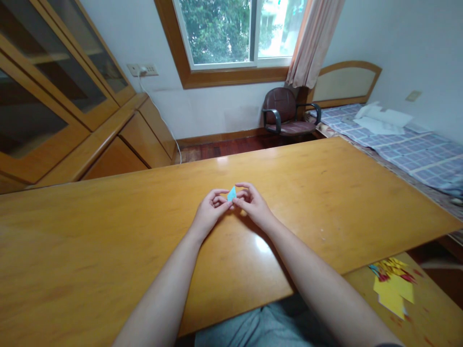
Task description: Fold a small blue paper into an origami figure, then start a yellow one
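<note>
A small light-blue piece of folded paper (231,194) is held between my two hands, a little above the wooden table (119,236). My left hand (211,206) pinches its left side, with the thumb at the lower edge. On the other side, my right hand (252,202) grips the paper with its thumb low and its index finger curved over near the top. The paper comes to a point at its upper end. Its lower part is partly covered by my thumbs.
Yellow paper sheets (394,294) and small folded yellow, red and blue pieces (390,267) lie on a lower surface at the right. Beyond the table stand a brown armchair (285,113) and a bed (405,140). A wooden cabinet (108,154) lines the left wall.
</note>
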